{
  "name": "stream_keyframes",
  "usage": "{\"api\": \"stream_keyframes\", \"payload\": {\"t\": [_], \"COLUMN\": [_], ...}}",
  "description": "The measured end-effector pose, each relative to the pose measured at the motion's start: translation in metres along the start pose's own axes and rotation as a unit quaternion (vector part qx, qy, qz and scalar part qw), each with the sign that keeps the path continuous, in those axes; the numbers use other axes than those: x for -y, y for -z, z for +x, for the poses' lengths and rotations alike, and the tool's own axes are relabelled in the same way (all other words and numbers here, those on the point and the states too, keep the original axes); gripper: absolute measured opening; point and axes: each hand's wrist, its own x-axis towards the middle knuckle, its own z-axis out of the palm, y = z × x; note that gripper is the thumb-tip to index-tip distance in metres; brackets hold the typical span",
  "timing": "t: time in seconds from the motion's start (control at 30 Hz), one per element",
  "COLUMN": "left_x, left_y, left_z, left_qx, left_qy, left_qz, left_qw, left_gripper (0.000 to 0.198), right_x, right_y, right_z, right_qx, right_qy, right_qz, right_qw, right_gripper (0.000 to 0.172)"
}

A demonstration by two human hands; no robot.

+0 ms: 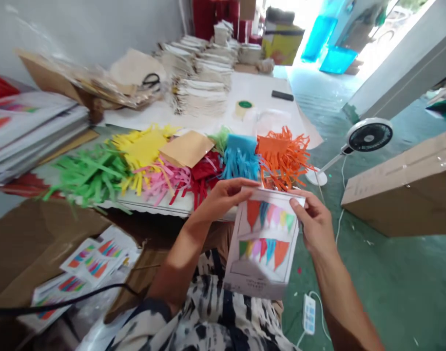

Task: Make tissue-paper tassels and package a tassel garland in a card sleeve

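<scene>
Between my two hands hangs a white printed packet (264,243) showing rows of coloured tassel bunting. My left hand (228,195) pinches its top left edge, and my right hand (313,217) grips the top right corner with the thumb on the front. Just beyond, on the table edge, lie fringed paper bundles: green (91,170), yellow (145,146), pink (167,178), dark red (204,173), blue (240,156) and orange (283,151). A tan paper piece (188,147) rests on top of the pink and red ones. Whether the packet contains anything is hidden.
Stacks of pale folded pieces (201,92), black scissors (151,82) and a tape roll (244,108) are on the table (261,90). At lower left, an open carton (36,239) holds printed packets (94,258). A fan (369,136), a carton (401,190) and a power strip (309,314) stand right.
</scene>
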Motion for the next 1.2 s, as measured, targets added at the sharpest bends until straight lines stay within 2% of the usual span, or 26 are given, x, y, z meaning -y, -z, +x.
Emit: {"api": "stream_keyframes", "payload": {"t": [0.03,0.1,0.13,0.2,0.27,0.3,0.4,0.47,0.53,0.6,0.67,0.7,0.8,0.87,0.93,1.0,1.07,1.13,1.2], "left_x": [0.004,0.013,0.017,0.023,0.026,0.026,0.022,0.019,0.018,0.021,0.025,0.028,0.032,0.031,0.027,0.023,0.018,0.013,0.009], "left_y": [0.006,0.024,0.035,0.061,0.087,0.099,0.131,0.152,0.171,0.189,0.201,0.205,0.210,0.209,0.205,0.199,0.191,0.184,0.181], "left_z": [0.011,0.028,0.032,0.032,0.023,0.018,0.011,0.016,0.026,0.037,0.043,0.043,0.036,0.028,0.023,0.020,0.019,0.019,0.017], "left_qx": [-0.031,-0.136,-0.195,-0.279,-0.311,-0.314,-0.318,-0.338,-0.357,-0.353,-0.342,-0.342,-0.384,-0.420,-0.434,-0.408,-0.359,-0.310,-0.294], "left_qy": [-0.011,-0.034,-0.044,-0.057,-0.062,-0.063,-0.036,0.022,0.090,0.142,0.161,0.156,0.083,0.003,-0.076,-0.133,-0.152,-0.150,-0.155], "left_qz": [0.010,0.076,0.151,0.315,0.440,0.478,0.531,0.551,0.563,0.568,0.550,0.528,0.430,0.385,0.350,0.285,0.214,0.177,0.208], "left_qw": [0.999,0.987,0.968,0.905,0.840,0.818,0.784,0.763,0.740,0.730,0.744,0.762,0.813,0.822,0.827,0.857,0.896,0.922,0.920], "left_gripper": [0.037,0.035,0.031,0.023,0.025,0.030,0.048,0.054,0.057,0.055,0.047,0.044,0.042,0.040,0.034,0.029,0.029,0.033,0.046], "right_x": [-0.002,-0.008,-0.012,-0.018,-0.021,-0.019,-0.004,0.008,0.017,0.019,0.016,0.015,0.017,0.026,0.038,0.051,0.061,0.066,0.070], "right_y": [-0.002,-0.006,-0.008,-0.013,-0.019,-0.023,-0.049,-0.080,-0.117,-0.156,-0.188,-0.200,-0.218,-0.219,-0.216,-0.215,-0.217,-0.220,-0.218], "right_z": [0.021,0.063,0.081,0.109,0.124,0.127,0.126,0.122,0.119,0.117,0.117,0.116,0.112,0.108,0.107,0.110,0.118,0.131,0.144], "right_qx": [0.015,0.021,0.014,-0.007,-0.030,-0.048,-0.082,-0.025,0.089,0.164,0.192,0.198,0.189,0.142,0.085,0.057,0.069,0.095,0.124], "right_qy": [-0.017,-0.028,-0.023,-0.006,0.012,0.028,0.129,0.179,0.156,0.119,0.110,0.111,0.126,0.193,0.295,0.379,0.425,0.438,0.414], "right_qz": [0.010,-0.030,-0.081,-0.175,-0.226,-0.245,-0.359,-0.397,-0.352,-0.304,-0.287,-0.285,-0.283,-0.298,-0.333,-0.373,-0.395,-0.393,-0.374], "right_qw": [1.000,0.999,0.996,0.984,0.974,0.968,0.921,0.900,0.919,0.931,0.932,0.931,0.932,0.924,0.891,0.845,0.811,0.803,0.820], "right_gripper": [0.036,0.043,0.045,0.048,0.047,0.047,0.049,0.040,0.031,0.028,0.027,0.028,0.029,0.030,0.039,0.053,0.060,0.050,0.028]}}
